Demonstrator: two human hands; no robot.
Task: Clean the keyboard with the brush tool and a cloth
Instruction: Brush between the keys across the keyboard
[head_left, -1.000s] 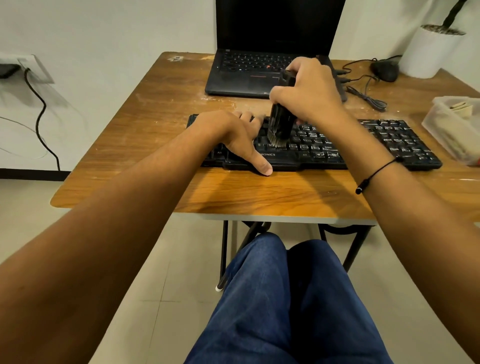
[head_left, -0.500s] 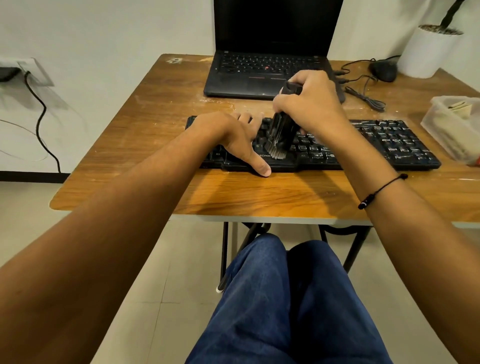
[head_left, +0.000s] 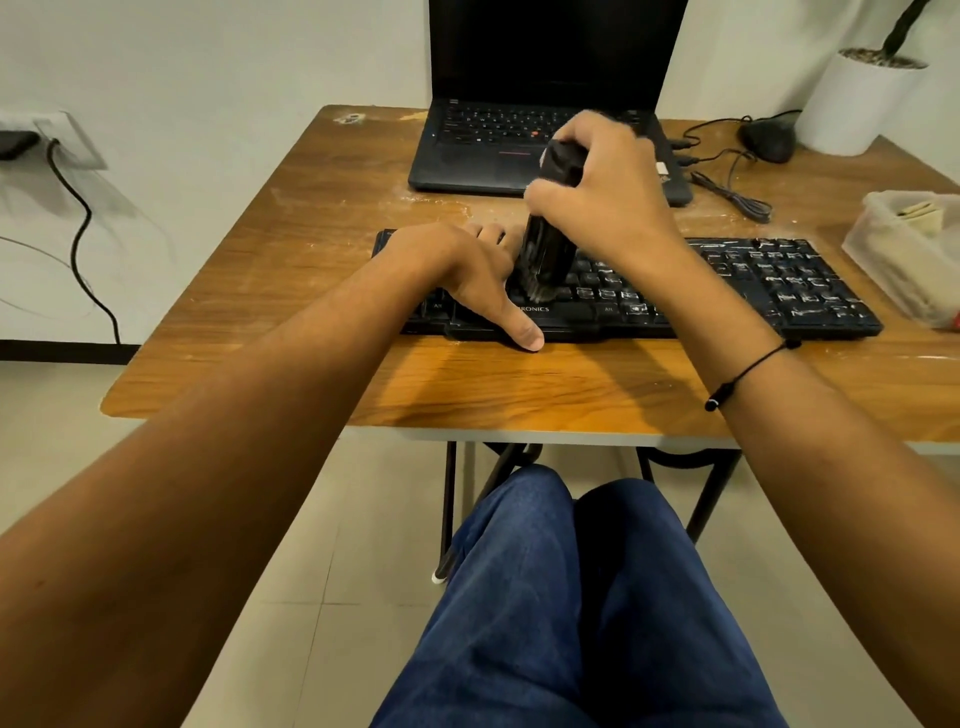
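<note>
Keyboard ran left-right; right hand gripped upright brush tool, bristles on near-left keys beside flat left hand.

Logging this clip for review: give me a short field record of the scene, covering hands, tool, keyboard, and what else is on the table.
right hand: grips the brush tool upright, bristles down on the keys
left hand: rests flat on the keyboard, thumb at its front edge
keyboard: black, lies on the wooden table
behind keyboard: open laptop, screen dark
far right: clear plastic container, white plant pot
cloth: cannot tell
</note>
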